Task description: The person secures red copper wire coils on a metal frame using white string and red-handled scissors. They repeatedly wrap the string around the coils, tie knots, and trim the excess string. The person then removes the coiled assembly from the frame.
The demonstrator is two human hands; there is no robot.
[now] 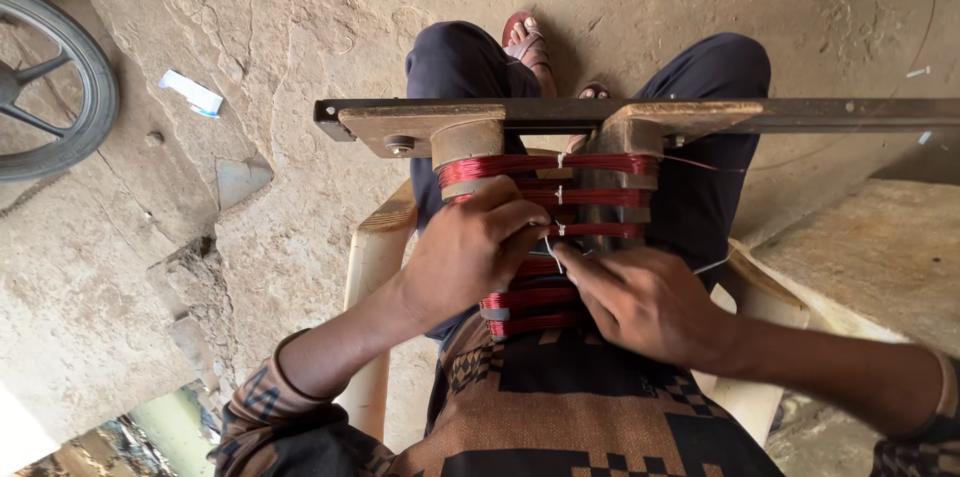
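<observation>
Our left hand (468,255) clamps the red wire coils (545,227). Our right hand (645,302) pinches a white tie thread (553,255) just beside that grip.

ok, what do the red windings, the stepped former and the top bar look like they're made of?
Red windings: likely enamelled copper wire, glossy fine strands. Former: probably wood, matte tan, worn edges. Top bar: dark metal, flat and straight-edged. Left hand and right hand pinch a thin white tie.
</observation>
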